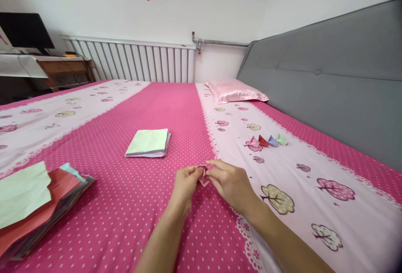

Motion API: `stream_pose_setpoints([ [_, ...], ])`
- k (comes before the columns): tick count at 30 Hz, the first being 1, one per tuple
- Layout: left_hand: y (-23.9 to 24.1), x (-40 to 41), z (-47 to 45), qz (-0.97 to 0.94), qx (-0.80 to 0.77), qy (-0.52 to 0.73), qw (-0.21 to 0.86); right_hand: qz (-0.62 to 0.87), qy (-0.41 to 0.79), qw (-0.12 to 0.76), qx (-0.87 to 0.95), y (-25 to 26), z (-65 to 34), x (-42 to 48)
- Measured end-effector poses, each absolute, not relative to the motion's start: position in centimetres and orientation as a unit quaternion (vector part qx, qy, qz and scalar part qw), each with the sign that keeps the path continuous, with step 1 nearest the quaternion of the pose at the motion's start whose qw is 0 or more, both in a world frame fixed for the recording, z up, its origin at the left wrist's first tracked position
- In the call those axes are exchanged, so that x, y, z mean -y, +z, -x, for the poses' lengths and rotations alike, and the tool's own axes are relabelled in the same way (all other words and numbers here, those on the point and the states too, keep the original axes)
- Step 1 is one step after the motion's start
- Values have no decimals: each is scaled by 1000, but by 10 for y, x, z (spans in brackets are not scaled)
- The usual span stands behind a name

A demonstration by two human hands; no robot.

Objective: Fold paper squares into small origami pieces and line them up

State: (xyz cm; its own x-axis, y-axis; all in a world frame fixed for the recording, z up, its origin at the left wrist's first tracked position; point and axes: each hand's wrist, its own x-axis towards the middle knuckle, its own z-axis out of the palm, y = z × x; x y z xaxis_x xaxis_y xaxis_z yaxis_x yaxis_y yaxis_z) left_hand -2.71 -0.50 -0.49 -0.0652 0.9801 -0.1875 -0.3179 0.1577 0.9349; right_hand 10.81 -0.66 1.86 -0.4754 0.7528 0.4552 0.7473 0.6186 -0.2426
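Observation:
A small piece of folded pink paper is held between my two hands, low over the bed. My left hand pinches its left side with thumb and fingers. On the other side, my right hand grips the paper's right edge with its fingertips. Part of the paper is hidden behind the fingers. Beyond my right hand, several small folded paper shapes stand in a row: a pink one, a red one, a blue one and a green one.
A stack of square paper, pale green on top, lies ahead to the left. Larger coloured sheets are piled at the near left. A pink pillow rests by the grey headboard. A white radiator runs along the wall.

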Motion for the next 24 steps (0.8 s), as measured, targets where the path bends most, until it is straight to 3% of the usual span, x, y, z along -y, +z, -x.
stream_pose_setpoints([
  [24,-4,6,22,-297,-484,562,602,460,-5,267,847,16,-105,8],
])
